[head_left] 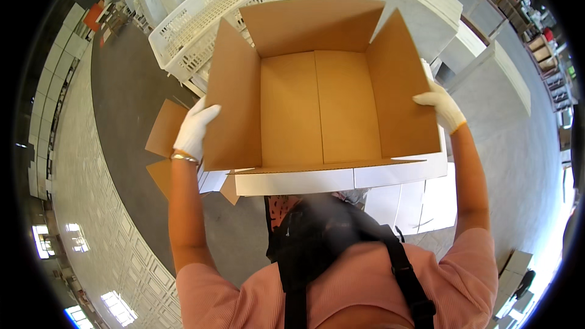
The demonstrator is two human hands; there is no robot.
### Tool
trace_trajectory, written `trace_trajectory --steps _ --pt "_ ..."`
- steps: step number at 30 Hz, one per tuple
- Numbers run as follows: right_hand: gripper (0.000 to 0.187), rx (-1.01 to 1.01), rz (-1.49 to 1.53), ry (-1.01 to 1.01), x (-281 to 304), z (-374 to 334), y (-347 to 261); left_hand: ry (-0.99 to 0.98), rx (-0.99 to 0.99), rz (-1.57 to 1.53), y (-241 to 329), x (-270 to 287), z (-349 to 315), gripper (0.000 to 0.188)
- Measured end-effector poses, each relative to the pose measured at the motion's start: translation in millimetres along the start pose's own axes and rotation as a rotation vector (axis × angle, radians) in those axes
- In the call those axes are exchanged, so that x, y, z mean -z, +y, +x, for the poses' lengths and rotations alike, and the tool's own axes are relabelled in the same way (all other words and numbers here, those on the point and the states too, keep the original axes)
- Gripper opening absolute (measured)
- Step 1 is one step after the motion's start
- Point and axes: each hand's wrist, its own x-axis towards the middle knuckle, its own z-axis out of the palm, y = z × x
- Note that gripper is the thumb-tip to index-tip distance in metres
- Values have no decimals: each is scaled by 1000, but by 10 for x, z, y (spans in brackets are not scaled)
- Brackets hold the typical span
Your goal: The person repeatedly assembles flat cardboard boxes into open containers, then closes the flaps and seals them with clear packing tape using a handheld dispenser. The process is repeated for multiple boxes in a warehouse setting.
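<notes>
A large cardboard box [289, 106] is held up in front of me, its top flaps raised and its inside bare down to the seam in the bottom. My left hand [195, 125], in a white knit glove, grips the box's left side with the thumb over the edge. On the opposite side my right hand [442, 105], gloved the same way, clasps the right wall, thumb inside. The fingers of both hands are hidden behind the cardboard. White flat cartons [295, 183] lie just beneath the box's near edge.
A white plastic crate [183, 39] stands beyond the box at the far left. Stacked pale panels [414, 0] rise behind it to the right. Another opened brown carton [166, 128] sits on the floor near my left forearm. More white boxes [408, 204] are by my right side.
</notes>
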Motion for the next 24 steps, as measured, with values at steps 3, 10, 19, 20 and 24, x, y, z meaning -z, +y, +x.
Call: trace_trajectory --steps 3,10,19,20,24 --pt "69 -127 137 -25 692 20 271 -45 56 -133 -411 808 244 60" --pt "70 -416 -1095 459 1911 153 1461 85 276 1058 -1868 1865 642 49" --pt "88 716 -1704 354 -395 1370 -797 742 -44 663 -1954 1184 586 56" --pt "86 774 -1656 241 -642 1669 -893 778 -67 647 -1854 1198 558 55" --pt "67 156 -1868 68 -1375 2434 -1095 785 -242 586 -1211 1129 560 54"
